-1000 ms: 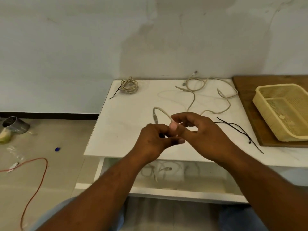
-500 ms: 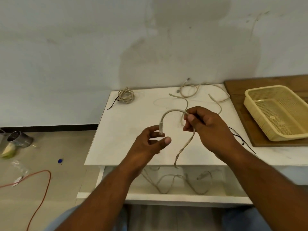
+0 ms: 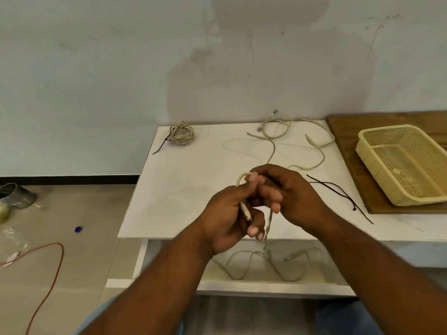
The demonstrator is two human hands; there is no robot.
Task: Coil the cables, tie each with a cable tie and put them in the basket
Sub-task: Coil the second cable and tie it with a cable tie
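Observation:
Both hands meet over the front of the white table (image 3: 183, 194). My left hand (image 3: 227, 221) grips the plug end of a beige cable (image 3: 268, 224), which bends in a small loop above my fingers. My right hand (image 3: 290, 192) pinches the same cable beside that loop. The rest of it hangs down to the shelf below. A loose beige cable (image 3: 314, 151) sprawls at the back of the table. A coiled, tied cable (image 3: 182, 133) lies at the back left. Black cable ties (image 3: 343, 194) lie right of my hands. The yellow basket (image 3: 377, 165) holds no cables.
The basket stands on a wooden board (image 3: 350, 131) at the right. On the floor at the left lie an orange cord (image 3: 52, 267), a metal can (image 3: 15, 194) and a small blue cap (image 3: 78, 229). A wall runs close behind the table.
The hands have come back together. The arch of cable held apart half a second ago is now folded into a small loop in my left hand. The view has shifted slightly.

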